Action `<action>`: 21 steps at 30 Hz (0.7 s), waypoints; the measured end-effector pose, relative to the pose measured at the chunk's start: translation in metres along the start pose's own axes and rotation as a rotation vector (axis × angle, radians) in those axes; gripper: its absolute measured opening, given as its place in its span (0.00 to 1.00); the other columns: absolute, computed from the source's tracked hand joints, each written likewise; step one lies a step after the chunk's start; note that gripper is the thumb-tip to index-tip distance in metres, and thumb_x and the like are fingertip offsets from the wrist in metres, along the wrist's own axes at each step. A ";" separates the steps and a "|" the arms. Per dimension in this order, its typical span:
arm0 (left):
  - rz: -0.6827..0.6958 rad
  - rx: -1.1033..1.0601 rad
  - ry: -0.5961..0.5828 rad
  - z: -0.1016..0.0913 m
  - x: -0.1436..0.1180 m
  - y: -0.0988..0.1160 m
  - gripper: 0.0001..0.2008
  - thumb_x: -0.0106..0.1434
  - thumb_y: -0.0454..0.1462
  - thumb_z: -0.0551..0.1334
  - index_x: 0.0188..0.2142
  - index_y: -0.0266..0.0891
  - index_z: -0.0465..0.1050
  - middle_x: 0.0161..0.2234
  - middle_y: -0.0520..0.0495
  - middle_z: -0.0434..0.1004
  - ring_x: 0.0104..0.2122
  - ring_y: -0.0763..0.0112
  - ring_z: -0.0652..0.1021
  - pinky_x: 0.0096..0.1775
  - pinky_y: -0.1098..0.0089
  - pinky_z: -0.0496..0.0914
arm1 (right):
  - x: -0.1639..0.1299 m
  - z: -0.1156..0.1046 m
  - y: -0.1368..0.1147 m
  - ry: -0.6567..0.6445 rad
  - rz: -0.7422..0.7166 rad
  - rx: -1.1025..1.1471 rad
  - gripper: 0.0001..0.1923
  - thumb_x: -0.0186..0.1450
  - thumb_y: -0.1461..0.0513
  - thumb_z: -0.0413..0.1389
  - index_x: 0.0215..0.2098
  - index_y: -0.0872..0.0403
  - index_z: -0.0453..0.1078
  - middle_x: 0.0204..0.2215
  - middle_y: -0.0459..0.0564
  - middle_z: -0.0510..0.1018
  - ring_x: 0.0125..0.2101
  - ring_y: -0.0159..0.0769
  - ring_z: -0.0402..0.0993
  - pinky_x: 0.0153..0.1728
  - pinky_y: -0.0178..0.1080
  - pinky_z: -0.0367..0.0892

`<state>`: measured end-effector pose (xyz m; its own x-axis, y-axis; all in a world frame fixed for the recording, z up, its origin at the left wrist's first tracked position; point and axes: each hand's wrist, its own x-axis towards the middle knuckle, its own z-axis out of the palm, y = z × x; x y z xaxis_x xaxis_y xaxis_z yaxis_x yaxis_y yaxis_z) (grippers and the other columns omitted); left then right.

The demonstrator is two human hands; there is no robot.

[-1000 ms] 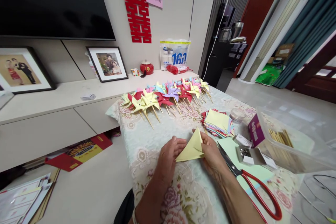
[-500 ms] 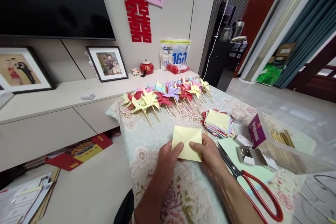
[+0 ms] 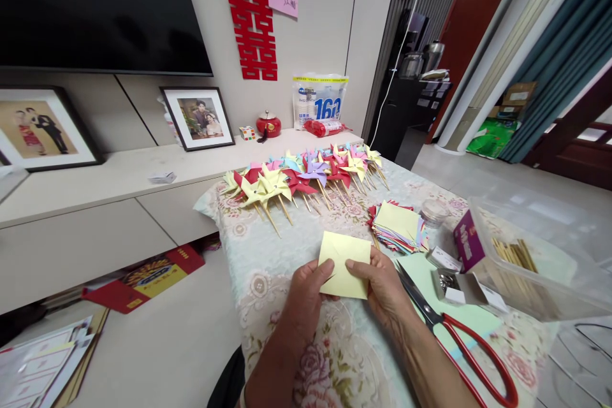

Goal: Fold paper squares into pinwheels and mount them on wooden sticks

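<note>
Between both hands, above the flowered tablecloth (image 3: 268, 299), is a pale yellow square of paper (image 3: 345, 248) with slits running in from its corners. My left hand (image 3: 310, 287) pinches its left side, thumb on top and fingers beneath. From the right side my right hand (image 3: 380, 277) pinches it the same way. A stack of coloured paper squares (image 3: 398, 223) lies just beyond my right hand. Scissors with red handles (image 3: 444, 319) rest on pale green paper (image 3: 421, 268) beside my right forearm.
Finished paper pinwheels on sticks (image 3: 306, 178) cover the table's far end. At the right stand a clear plastic bin of wooden sticks (image 3: 516, 261), a small open box of metal fasteners (image 3: 449, 287) and a round clear container (image 3: 434, 211). A white cabinet (image 3: 115, 185) lies beyond, with framed photos.
The yellow paper has shifted slightly right and tilted a little, with both hands still pinching it. Nothing else on the table has visibly moved.
</note>
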<state>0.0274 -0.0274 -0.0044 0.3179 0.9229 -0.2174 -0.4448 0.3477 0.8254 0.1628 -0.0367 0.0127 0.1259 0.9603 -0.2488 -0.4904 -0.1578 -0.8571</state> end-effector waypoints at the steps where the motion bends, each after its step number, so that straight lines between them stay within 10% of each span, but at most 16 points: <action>1: 0.004 -0.009 -0.014 0.000 0.000 0.001 0.18 0.56 0.47 0.69 0.35 0.33 0.81 0.26 0.44 0.79 0.24 0.71 0.71 0.25 0.73 0.64 | 0.000 0.000 0.000 0.009 -0.016 0.006 0.24 0.45 0.62 0.70 0.40 0.56 0.75 0.31 0.52 0.85 0.25 0.41 0.79 0.28 0.39 0.71; 14: -0.013 0.024 0.000 -0.003 0.004 -0.004 0.17 0.50 0.45 0.74 0.32 0.33 0.78 0.27 0.47 0.78 0.24 0.74 0.71 0.25 0.74 0.65 | 0.000 0.000 -0.004 0.078 -0.045 0.040 0.23 0.44 0.63 0.69 0.38 0.56 0.74 0.30 0.51 0.85 0.28 0.44 0.80 0.31 0.42 0.72; 21: 0.051 -0.076 0.035 0.002 0.000 0.005 0.15 0.55 0.46 0.70 0.29 0.37 0.74 0.24 0.49 0.76 0.24 0.71 0.73 0.26 0.72 0.66 | 0.000 -0.003 -0.006 0.111 -0.066 0.025 0.41 0.41 0.64 0.70 0.54 0.54 0.69 0.33 0.47 0.85 0.30 0.43 0.79 0.34 0.41 0.72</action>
<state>0.0262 -0.0260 0.0009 0.2640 0.9445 -0.1954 -0.5227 0.3104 0.7940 0.1681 -0.0359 0.0165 0.2529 0.9367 -0.2420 -0.4991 -0.0879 -0.8621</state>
